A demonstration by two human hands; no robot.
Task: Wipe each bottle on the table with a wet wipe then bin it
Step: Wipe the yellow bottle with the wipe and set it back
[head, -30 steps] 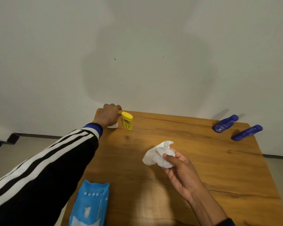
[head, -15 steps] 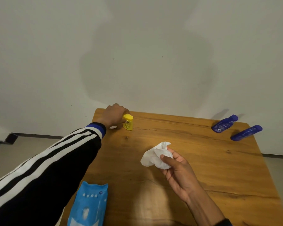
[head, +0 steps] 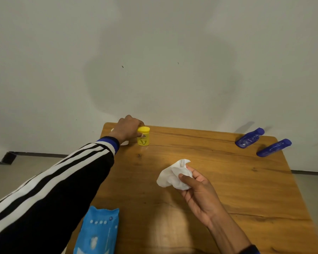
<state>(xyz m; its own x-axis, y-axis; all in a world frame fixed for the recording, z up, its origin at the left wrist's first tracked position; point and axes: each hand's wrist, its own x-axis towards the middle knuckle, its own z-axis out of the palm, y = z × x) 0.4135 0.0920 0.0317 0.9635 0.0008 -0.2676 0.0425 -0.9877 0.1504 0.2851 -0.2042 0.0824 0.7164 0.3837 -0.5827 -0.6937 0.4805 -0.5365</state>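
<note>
Reaching to the far left corner of the tabletop (head: 218,180), left hand (head: 126,128) curled round upright yellow bottle (head: 143,136), long axis vertical. Nearer and rightward, right hand (head: 196,189) pinching crumpled wet wipe (head: 173,176). Probably next: bottle drawn back toward wipe. Two blue bottles (head: 249,138) lying far right.

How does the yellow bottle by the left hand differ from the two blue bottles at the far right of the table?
The yellow bottle stands upright; both blue bottles lie on their sides. The yellow one is short and squat; the blue ones are longer and slimmer. The left hand grips the yellow bottle at the far left corner; the blue ones lie untouched near the far right corner. All rest on the wooden table.
</note>
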